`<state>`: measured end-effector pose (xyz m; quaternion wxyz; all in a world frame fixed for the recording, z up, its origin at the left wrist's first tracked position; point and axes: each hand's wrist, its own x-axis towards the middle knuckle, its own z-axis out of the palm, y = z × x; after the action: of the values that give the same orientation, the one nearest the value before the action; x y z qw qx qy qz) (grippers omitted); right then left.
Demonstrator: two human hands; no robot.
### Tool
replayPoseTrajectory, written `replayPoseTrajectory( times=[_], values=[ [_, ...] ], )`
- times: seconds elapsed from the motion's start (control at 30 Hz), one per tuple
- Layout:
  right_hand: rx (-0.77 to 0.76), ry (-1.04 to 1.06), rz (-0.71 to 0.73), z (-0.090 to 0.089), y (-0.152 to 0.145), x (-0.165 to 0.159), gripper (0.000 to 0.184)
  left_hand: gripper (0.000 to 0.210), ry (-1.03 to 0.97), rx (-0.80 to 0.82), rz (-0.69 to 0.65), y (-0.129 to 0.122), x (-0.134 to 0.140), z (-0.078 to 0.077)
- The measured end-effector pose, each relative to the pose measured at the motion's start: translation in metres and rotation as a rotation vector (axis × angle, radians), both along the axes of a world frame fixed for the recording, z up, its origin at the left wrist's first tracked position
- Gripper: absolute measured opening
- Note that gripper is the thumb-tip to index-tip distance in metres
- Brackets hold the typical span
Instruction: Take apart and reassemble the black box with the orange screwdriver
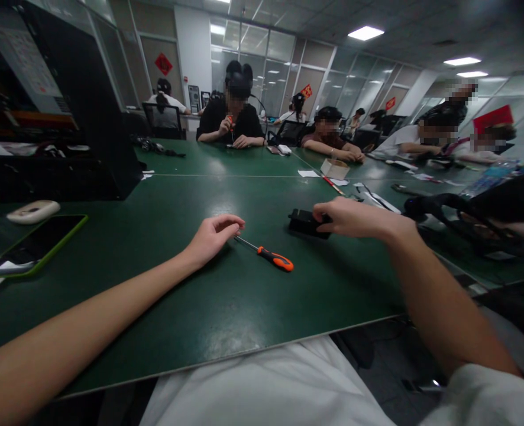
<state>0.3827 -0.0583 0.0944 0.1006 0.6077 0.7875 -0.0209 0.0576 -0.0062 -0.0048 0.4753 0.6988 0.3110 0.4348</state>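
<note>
My right hand (348, 217) grips the right end of a small black box-like object (305, 223) at or just above the green table; its exact kind does not show. Left of it, my left hand (213, 238) rests on the table with fingers curled and the thumb near the fingertips. Whatever they may hold is hidden. A screwdriver with an orange and black handle (276, 259) lies between the hands, the tip of its shaft close beside my left fingertips.
On the left are a phone with a green edge (44, 244), a pale rounded case (34, 212) and a large black cabinet (89, 106). A small open box (335, 170) stands beyond my right hand. Across the table a person (233, 112) holds an orange-handled tool.
</note>
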Motion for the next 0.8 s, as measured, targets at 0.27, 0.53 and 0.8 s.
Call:
replayPoseTrajectory(
  times=[0.27, 0.53, 0.8],
  values=[
    [0.018, 0.0, 0.315, -0.011, 0.022, -0.093, 0.009, 0.032, 0.125, 0.21, 0.17, 0.004, -0.001, -0.002],
    [0.155, 0.224, 0.496, -0.03, 0.002, -0.106, 0.022, 0.034, 0.254, 0.328, 0.065, -0.001, -0.002, 0.001],
    [-0.034, 0.069, 0.327, -0.041, -0.04, -0.09, 0.035, 0.038, 0.405, 0.379, 0.013, -0.009, 0.001, 0.007]
  ],
)
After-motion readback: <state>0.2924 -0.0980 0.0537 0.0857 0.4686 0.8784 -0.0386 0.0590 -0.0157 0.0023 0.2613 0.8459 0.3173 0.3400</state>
